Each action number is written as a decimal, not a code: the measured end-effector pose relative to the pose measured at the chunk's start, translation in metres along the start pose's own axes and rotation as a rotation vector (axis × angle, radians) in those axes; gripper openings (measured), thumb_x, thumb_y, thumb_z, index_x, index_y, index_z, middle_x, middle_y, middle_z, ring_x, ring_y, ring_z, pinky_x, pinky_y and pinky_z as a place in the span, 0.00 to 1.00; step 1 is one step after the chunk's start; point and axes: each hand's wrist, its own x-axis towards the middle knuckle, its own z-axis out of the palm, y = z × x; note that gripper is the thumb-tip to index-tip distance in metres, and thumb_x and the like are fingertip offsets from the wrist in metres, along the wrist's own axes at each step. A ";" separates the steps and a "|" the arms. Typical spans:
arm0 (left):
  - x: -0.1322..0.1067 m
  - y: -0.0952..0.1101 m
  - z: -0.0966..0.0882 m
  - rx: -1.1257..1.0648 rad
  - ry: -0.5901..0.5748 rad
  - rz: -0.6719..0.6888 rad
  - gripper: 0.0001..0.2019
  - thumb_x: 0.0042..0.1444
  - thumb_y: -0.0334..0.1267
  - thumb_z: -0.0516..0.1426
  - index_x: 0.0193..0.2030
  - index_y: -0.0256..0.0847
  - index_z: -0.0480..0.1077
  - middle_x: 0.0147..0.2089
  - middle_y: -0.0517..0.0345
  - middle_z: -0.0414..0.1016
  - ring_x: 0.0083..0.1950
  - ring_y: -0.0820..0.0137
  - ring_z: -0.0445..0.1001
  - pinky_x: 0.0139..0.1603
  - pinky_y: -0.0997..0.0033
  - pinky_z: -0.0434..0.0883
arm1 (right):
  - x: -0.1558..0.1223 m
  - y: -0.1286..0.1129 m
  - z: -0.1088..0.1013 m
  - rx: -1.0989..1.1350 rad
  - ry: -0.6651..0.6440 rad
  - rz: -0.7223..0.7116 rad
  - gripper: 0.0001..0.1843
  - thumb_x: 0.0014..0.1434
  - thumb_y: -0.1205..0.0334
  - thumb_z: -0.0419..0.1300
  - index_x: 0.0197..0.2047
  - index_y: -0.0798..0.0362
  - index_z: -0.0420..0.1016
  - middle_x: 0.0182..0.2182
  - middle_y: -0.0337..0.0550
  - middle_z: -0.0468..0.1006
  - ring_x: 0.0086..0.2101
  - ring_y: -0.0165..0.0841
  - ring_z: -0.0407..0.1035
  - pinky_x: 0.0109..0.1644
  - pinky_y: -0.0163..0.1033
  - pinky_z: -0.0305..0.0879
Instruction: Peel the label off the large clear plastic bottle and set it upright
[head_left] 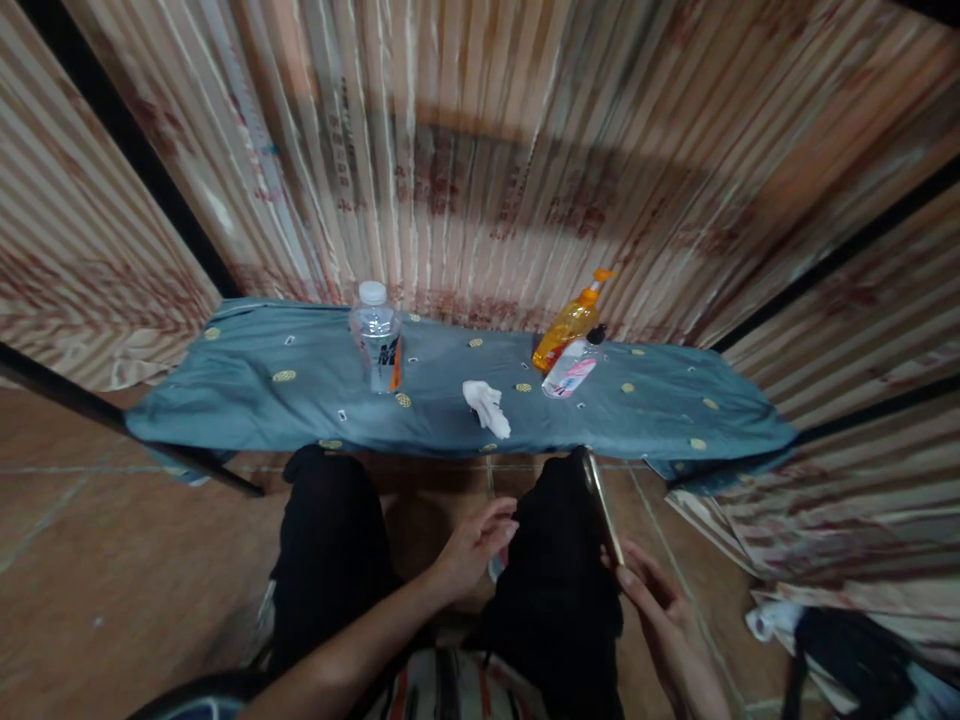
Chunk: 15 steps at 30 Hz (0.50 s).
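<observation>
My right hand [660, 610] is closed at the edge of a phone [602, 508], seen almost edge-on as a thin slab with a shiny gold rim, beside my right knee. Between my knees, my left hand [480, 545] hangs with its fingers loosely stretched out and nothing visible in them. Ahead of both hands, a crumpled white tissue [488, 408] lies on the blue-green cloth [442, 425] of a low shelf. Right of the tissue are an orange pump bottle [568, 328] and, in front of it, a clear bottle with a black cap and pink label [574, 366].
A large clear plastic bottle [377, 345] with a white cap stands on the shelf's left side. Dark metal poles [135, 140] frame the shelf, with striped curtains [465, 150] behind. A dark bag-like item [855, 660] lies at the lower right on the tiled floor [82, 580].
</observation>
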 end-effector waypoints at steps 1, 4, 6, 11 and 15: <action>-0.009 0.005 0.006 -0.037 0.018 0.009 0.27 0.68 0.45 0.50 0.72 0.43 0.54 0.73 0.42 0.61 0.68 0.59 0.69 0.63 0.60 0.70 | -0.004 -0.007 0.010 0.029 -0.074 -0.001 0.36 0.38 0.42 0.75 0.50 0.46 0.80 0.49 0.50 0.84 0.54 0.50 0.76 0.61 0.52 0.72; -0.030 0.023 0.021 -0.368 0.122 0.099 0.42 0.63 0.55 0.55 0.77 0.46 0.39 0.78 0.41 0.49 0.75 0.54 0.57 0.71 0.52 0.61 | -0.017 -0.022 0.052 0.069 -0.263 -0.068 0.35 0.40 0.44 0.75 0.51 0.47 0.79 0.49 0.51 0.84 0.52 0.47 0.77 0.59 0.51 0.73; -0.040 0.036 0.024 -0.495 0.226 0.181 0.50 0.58 0.61 0.58 0.78 0.45 0.38 0.79 0.42 0.46 0.77 0.51 0.51 0.74 0.51 0.57 | -0.030 -0.025 0.083 0.058 -0.379 -0.164 0.34 0.42 0.45 0.74 0.52 0.49 0.79 0.50 0.52 0.83 0.52 0.47 0.77 0.59 0.51 0.73; -0.064 0.059 0.007 -0.599 0.616 0.144 0.45 0.57 0.62 0.60 0.75 0.43 0.52 0.78 0.49 0.50 0.79 0.52 0.46 0.78 0.54 0.46 | -0.073 -0.019 0.128 -0.264 -0.394 -0.535 0.33 0.53 0.52 0.70 0.61 0.49 0.73 0.57 0.50 0.78 0.56 0.46 0.73 0.63 0.56 0.69; -0.082 0.065 -0.006 -0.755 0.722 0.177 0.36 0.58 0.59 0.60 0.69 0.43 0.62 0.74 0.49 0.60 0.77 0.52 0.53 0.77 0.52 0.50 | -0.082 -0.019 0.121 -0.288 -0.475 -0.717 0.27 0.62 0.52 0.63 0.62 0.49 0.72 0.57 0.50 0.78 0.52 0.40 0.76 0.58 0.48 0.73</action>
